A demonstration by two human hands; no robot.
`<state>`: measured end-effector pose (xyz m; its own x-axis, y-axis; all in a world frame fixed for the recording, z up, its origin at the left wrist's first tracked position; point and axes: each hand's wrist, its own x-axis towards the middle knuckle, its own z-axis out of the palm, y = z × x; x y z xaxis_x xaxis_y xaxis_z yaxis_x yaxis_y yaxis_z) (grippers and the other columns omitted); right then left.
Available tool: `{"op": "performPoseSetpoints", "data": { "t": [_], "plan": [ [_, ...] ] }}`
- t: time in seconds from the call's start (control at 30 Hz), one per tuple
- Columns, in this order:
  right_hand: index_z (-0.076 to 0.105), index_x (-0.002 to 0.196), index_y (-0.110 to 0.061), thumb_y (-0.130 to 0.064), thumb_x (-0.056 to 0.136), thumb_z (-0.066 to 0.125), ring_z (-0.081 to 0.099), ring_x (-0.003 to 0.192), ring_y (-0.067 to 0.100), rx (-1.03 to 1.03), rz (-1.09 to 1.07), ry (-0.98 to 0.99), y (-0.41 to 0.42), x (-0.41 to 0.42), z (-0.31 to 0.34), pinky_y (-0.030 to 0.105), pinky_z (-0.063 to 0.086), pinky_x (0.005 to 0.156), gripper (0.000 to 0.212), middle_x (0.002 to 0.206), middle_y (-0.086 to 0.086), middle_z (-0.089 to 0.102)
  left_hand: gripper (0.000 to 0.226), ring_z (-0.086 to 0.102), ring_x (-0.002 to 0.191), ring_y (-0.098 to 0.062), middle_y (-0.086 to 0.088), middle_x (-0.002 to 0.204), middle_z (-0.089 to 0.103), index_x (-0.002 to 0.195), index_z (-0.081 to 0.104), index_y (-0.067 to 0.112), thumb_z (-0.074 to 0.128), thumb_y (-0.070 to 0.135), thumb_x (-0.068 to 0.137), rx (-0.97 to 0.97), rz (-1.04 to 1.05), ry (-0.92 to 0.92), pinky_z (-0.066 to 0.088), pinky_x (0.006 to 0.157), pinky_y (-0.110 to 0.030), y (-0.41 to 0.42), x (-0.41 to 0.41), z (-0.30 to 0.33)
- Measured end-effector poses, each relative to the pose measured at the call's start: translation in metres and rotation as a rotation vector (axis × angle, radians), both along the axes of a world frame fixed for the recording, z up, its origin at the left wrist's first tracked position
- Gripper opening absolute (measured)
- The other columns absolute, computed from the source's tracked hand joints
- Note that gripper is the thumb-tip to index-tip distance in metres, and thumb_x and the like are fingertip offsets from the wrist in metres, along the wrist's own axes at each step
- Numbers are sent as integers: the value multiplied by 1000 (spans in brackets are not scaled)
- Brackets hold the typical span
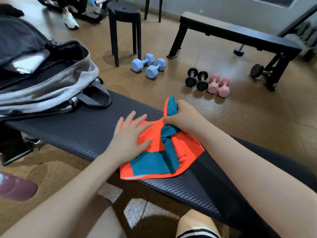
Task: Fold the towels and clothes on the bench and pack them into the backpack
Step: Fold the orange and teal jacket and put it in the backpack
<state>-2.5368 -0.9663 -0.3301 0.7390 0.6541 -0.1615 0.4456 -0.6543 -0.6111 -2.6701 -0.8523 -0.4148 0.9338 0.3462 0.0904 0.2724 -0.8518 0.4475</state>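
Your backpack [51, 79] lies on its side at the far left end of the bench [77, 133], its grey-edged mouth gaping toward you. Inside you can see a dark lining and a pale, glossy flat thing tucked in an inner pocket; what it is cannot be told. The bag's loop handle droops onto the bench top.

The orange and teal garment [171, 152] sits on the bench just in front of you, partly folded and bunched in the middle. Your left hand [130, 134] presses flat on its left part, fingers straight and spread apart. Your right hand [183, 117] grips the far upper edge of the cloth, fingers curled round a teal fold and lifting it a little off the bench.

Between the garment and the backpack the bench top is bare ribbed padding. Beyond the bench, on the floor, stand two blue dumbbells [148, 66], two black dumbbells [197, 79] and two pink dumbbells [219, 85], near a black stool [123, 23] and a second bench [236, 36]. Another person's white shoe [70, 19] shows at the top left. A purplish bottle [15, 188] lies at the lower left edge.
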Motion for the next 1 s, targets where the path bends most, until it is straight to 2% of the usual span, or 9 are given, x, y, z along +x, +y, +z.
{"op": "performPoseSetpoints", "data": {
  "t": [0.17,0.27,0.33,0.4,0.53,0.63,0.7,0.9,1.0],
  "plan": [
    [52,107,1,-21,80,65,55,104,32,-29,232,-107,50,-45,-5,30,34,71,37,111,18,59,36,45,123,-18,-5,131,52,128,52,12,52,11,91,-524,264,-83,29,99,-18,21,-38,-8],
    [52,84,-7,-26,90,58,52,110,31,-197,470,-74,64,-75,-18,28,33,79,21,118,22,57,27,66,83,-19,-9,97,69,104,62,9,36,14,96,-1365,441,-383,53,73,-29,21,-39,-1],
    [56,99,-2,-24,95,50,49,115,31,-212,594,-62,63,-88,-27,27,29,84,23,125,23,54,35,64,72,-18,-11,89,66,102,59,7,30,25,99,-1584,513,-468,52,65,-28,26,-40,-4],
    [50,124,3,-12,95,48,50,115,29,-84,639,-88,56,-86,-28,22,29,89,33,129,20,53,27,63,76,-14,-10,92,66,104,58,10,37,26,99,-1406,447,-409,50,67,-25,25,-41,-6],
    [62,104,-5,-9,80,36,60,95,30,171,625,-356,32,-48,-35,31,46,86,35,105,12,64,27,61,76,1,5,93,66,107,56,17,67,14,83,-965,428,-295,50,68,-13,24,-36,-9],
    [61,111,-6,-29,83,42,59,108,34,-6,720,-626,17,-27,-63,49,44,98,40,117,14,62,24,60,77,-5,6,89,65,102,59,16,69,15,80,-885,445,-269,48,69,-14,28,-31,-7],
    [53,128,-7,-44,84,37,47,127,32,-137,781,-670,17,-30,-78,52,24,108,60,135,12,53,10,60,77,-11,1,86,66,95,62,16,62,17,86,-959,472,-262,48,71,-22,29,-29,-5],
    [27,146,-10,-54,81,15,17,144,21,-206,834,-667,34,-41,-91,43,-2,115,79,155,6,22,13,58,73,-12,0,80,65,83,62,16,61,28,87,-1029,501,-242,46,69,-29,29,-27,3],
    [48,133,-12,-29,84,47,32,136,13,97,744,-221,30,-35,-85,35,5,113,52,146,6,40,12,59,54,-3,1,67,66,77,61,10,71,15,79,-1116,521,-229,47,51,-14,21,-23,8]
  ]
}}
